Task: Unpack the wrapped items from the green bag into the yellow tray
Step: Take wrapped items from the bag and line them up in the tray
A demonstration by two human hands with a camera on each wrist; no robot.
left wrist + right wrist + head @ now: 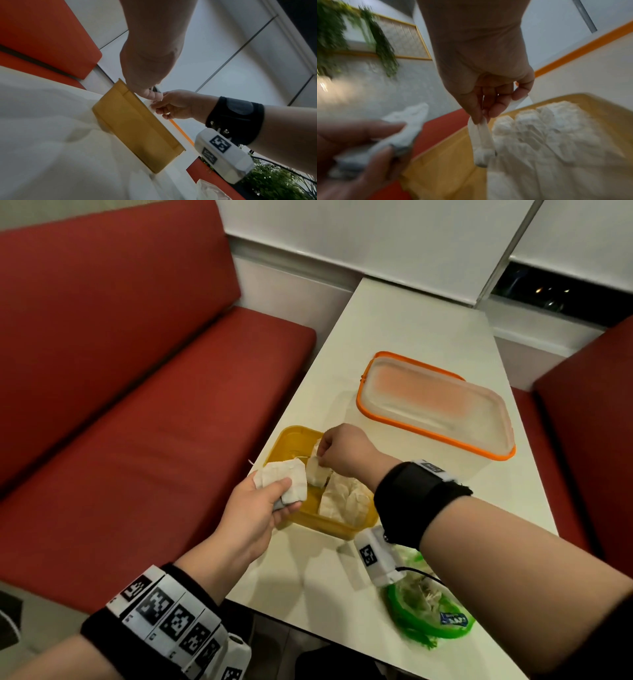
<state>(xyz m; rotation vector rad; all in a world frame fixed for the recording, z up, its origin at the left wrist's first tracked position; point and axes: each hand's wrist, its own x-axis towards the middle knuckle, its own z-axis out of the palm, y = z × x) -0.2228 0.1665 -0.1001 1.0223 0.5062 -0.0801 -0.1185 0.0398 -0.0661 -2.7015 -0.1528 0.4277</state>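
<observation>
The yellow tray (295, 433) sits at the table's left edge with several white wrapped items (346, 499) lying in it. My right hand (321, 457) hangs over the tray and pinches one wrapped item (317, 472) by its top, so it dangles into the tray; the right wrist view shows this pinched item (481, 136) clearly. Beside the tray's left rim, my left hand (274, 491) grips a flat stack of wrapped items (286, 479). The green bag (428, 614) lies open near the table's front edge, partly hidden under my right forearm.
A frosted container with an orange-rimmed lid (435, 405) stands behind the tray to the right. A red bench (137, 405) runs along the left of the white table (411, 330), and another red seat (589, 412) is on the right.
</observation>
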